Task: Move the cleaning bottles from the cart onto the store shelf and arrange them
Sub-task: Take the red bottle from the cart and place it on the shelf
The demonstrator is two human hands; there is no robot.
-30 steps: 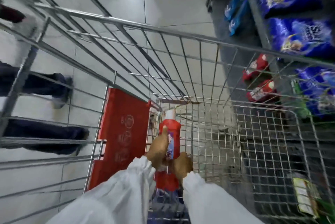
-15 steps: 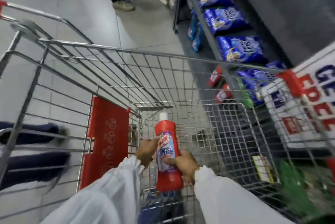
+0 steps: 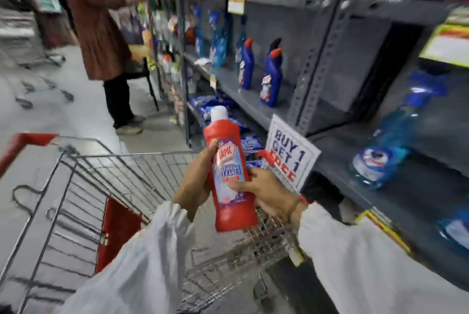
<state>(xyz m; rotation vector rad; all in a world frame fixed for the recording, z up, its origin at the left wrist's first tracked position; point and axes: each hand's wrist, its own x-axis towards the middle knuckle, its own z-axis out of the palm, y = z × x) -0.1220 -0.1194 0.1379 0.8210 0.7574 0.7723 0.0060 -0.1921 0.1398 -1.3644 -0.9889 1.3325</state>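
Note:
A red cleaning bottle (image 3: 229, 171) with a white cap and a pale label is upright above the wire cart (image 3: 83, 186). My left hand (image 3: 196, 184) grips its left side and my right hand (image 3: 264, 193) holds its right side, both in white sleeves. The grey store shelf (image 3: 253, 103) runs along the right. Two dark blue bottles with red caps (image 3: 271, 77) stand on it. A light blue bottle (image 3: 388, 141) stands on a nearer shelf section at the right.
A "Buy 1 Get 1 Free" sign (image 3: 291, 153) hangs off the shelf edge just right of the bottle. A person in a brown coat (image 3: 101, 24) stands ahead in the aisle. Blue packets (image 3: 215, 105) fill the lower shelf. A red flap (image 3: 118, 230) sits inside the cart.
Both hands have lifted the red bottle up out of the cart basket. My view has swung up and right from the cart floor to the shelf.

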